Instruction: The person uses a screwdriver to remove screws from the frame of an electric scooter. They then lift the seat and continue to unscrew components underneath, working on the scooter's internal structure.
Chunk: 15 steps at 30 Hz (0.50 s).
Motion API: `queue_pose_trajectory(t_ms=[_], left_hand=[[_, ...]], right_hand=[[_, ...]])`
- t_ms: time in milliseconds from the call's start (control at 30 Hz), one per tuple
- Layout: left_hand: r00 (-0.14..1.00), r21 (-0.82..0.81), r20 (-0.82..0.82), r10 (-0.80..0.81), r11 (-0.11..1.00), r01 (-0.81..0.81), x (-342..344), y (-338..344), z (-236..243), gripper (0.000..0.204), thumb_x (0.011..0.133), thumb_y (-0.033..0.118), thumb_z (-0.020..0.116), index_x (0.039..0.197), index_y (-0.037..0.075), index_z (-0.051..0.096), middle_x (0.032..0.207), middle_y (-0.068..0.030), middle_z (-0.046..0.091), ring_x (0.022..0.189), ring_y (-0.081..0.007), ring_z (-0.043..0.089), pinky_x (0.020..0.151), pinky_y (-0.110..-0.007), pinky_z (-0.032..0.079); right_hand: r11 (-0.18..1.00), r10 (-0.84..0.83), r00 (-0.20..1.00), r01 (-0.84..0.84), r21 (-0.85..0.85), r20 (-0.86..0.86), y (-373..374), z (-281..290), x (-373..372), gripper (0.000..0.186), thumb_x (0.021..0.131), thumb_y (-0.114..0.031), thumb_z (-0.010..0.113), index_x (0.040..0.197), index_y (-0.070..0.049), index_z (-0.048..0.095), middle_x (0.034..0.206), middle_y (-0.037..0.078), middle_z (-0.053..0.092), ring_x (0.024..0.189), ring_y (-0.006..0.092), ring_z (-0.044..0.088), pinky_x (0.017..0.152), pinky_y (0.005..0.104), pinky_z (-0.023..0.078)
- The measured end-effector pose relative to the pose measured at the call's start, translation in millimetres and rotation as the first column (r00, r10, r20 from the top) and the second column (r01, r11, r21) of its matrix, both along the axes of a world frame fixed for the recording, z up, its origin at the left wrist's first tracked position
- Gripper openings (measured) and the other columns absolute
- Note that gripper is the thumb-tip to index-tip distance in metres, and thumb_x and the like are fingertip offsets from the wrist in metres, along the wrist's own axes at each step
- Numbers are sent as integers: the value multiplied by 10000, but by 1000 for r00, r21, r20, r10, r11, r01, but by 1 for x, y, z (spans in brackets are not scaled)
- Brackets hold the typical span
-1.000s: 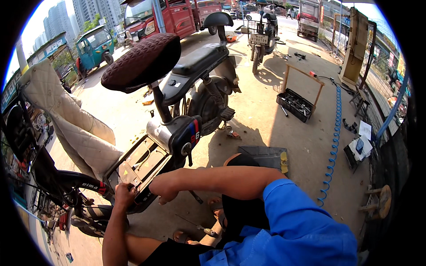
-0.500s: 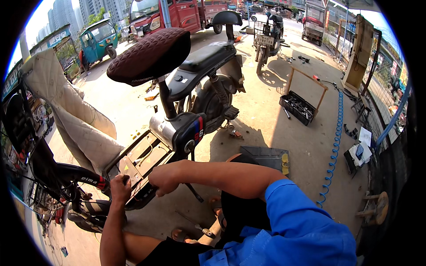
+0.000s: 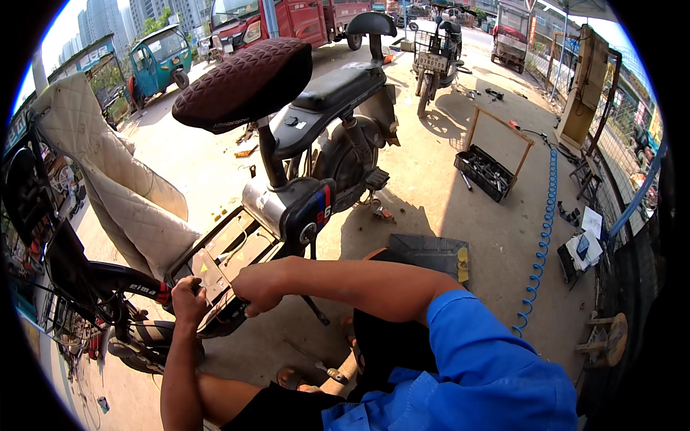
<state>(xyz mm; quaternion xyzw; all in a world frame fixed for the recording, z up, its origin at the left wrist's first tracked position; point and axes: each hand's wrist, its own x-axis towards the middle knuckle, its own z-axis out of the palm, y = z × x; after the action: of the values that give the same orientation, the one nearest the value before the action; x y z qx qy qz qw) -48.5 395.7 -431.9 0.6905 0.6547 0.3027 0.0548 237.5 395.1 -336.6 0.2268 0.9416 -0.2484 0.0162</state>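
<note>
In front of me an electric scooter point(image 3: 287, 208) stands with its floor compartment point(image 3: 192, 253) uncovered. Inside lie boxy brown batteries point(image 3: 248, 251) with a pale cable point(image 3: 235, 251) across them. My left hand point(image 3: 189, 300) is at the compartment's front end, its fingers curled together; what they pinch, if anything, is too small to make out. Close beside it, over the near side rim, my right hand point(image 3: 257, 287) is closed with knuckles up, and whatever it grips is hidden beneath it. A quilted pale cover point(image 3: 129, 187) hangs over the scooter's front.
A black toolbox point(image 3: 485, 172) full of tools lies open to the right. The coiled blue air hose point(image 3: 540, 266) runs along the ground. Near my knee is a dark panel point(image 3: 431, 255); a screwdriver-like tool point(image 3: 332, 373) lies by my feet. A wooden stool point(image 3: 607, 339) stands far right.
My right hand has shifted slightly left along the compartment rim, toward my left hand. My left hand has moved a little up and left, its fingers still curled.
</note>
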Motion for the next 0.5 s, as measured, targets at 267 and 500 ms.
queue_pose_trajectory(t_ms=[267,500], left_hand=[[999,24,-33,-2,1000,3,6,-1,6,299,739,3,725,1035,-31,695,963,-182,724,892,-297,725,812,-369,562],[995,79,-97,21,997,-13,-16,3,-6,142,662,-85,555,800,-48,547,761,-183,565,715,-352,582,674,-397,467]], right_hand=[[999,-37,998,39,-28,57,7,-11,-9,412,870,-312,741,1048,59,705,997,224,723,981,386,691,831,451,544],[1000,13,998,-13,0,57,5,-6,-15,390,858,-296,738,1070,30,713,1030,197,724,981,367,692,824,454,541]])
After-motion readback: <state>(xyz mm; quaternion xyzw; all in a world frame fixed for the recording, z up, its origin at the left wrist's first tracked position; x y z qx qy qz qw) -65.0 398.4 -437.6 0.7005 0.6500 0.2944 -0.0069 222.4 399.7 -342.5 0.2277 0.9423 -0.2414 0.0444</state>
